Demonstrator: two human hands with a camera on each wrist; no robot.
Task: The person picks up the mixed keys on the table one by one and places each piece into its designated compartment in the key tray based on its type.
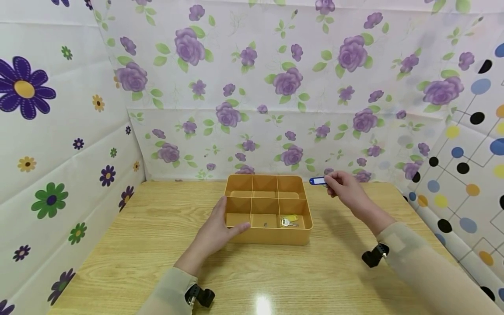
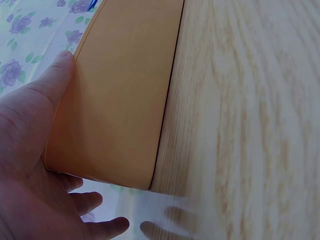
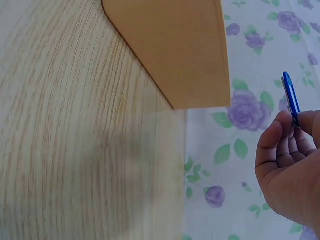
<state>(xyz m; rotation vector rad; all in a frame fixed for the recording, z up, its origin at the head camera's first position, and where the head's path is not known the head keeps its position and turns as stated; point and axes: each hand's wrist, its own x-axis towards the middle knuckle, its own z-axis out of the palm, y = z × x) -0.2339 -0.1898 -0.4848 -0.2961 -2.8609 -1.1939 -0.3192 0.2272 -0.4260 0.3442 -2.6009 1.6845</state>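
Observation:
A blue key tag (image 1: 317,180) with a white label sticks out to the left from my right hand (image 1: 346,190), pinched between thumb and fingertips. It is held in the air just right of the box's back right corner. Whether a key hangs from it is mostly hidden by the fingers. The orange divided box (image 1: 271,236) sits on the table. My left hand (image 1: 214,229) rests against its front left corner, thumb along the front rim and straight fingers along the left side. A yellow key tag (image 1: 291,217) with a silver key (image 1: 288,223) lies in the front right compartment.
A tiny metallic piece (image 1: 265,225), too small to identify, lies in the front middle compartment. The wooden table (image 1: 157,258) meets a flowered cloth (image 1: 252,87) behind the box. Printed sheets with flowers and dots stand at the left and right.

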